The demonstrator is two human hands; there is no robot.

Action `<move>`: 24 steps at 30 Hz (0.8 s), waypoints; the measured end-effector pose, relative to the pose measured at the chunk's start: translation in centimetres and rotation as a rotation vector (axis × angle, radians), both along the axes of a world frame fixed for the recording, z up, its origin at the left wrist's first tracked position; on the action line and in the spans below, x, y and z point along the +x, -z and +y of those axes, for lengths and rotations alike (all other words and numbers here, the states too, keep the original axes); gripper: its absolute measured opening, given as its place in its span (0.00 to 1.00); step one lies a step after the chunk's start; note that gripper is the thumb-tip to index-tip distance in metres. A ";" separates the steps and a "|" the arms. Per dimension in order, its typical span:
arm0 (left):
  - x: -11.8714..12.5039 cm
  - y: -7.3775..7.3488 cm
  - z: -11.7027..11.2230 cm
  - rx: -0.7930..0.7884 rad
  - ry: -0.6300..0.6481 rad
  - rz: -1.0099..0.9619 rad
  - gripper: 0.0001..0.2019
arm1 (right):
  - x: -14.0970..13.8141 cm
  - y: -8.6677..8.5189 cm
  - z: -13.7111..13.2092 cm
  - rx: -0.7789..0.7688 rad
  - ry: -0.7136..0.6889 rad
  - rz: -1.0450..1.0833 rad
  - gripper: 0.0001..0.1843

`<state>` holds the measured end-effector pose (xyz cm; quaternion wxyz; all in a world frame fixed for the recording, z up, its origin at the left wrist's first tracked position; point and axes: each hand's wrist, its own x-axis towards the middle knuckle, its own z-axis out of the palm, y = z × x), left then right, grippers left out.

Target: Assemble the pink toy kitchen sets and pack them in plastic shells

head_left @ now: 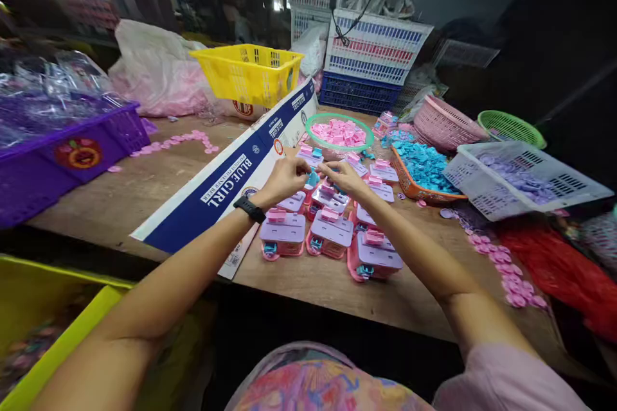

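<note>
**2 hands meet at a small teal piece**

From the left, a purple crate (48, 173) and a "Blue Girl" carton flap (231, 186) sit on the wooden bench (144, 189). At centre, the left hand (286, 178) pinches a teal piece (313, 178) just to its right, above rows of pink-and-lilac toy units (330, 231). The right hand (343, 178) meets the piece from the other side, fingertips touching it; whether it grips cannot be told. An orange tray (407, 185) of blue parts lies further right.
</note>
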<state>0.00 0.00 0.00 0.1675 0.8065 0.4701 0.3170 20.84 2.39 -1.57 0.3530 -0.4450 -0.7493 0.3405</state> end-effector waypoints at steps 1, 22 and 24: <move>-0.1 -0.2 0.2 0.052 0.049 0.061 0.09 | -0.1 -0.5 0.1 0.033 -0.064 -0.036 0.27; -4.4 5.2 -0.8 0.077 0.142 0.419 0.26 | -5.8 2.5 -0.2 0.106 0.086 -0.472 0.09; -4.4 5.3 -0.7 0.043 0.144 0.418 0.26 | -5.7 2.5 -0.4 0.124 0.094 -0.529 0.10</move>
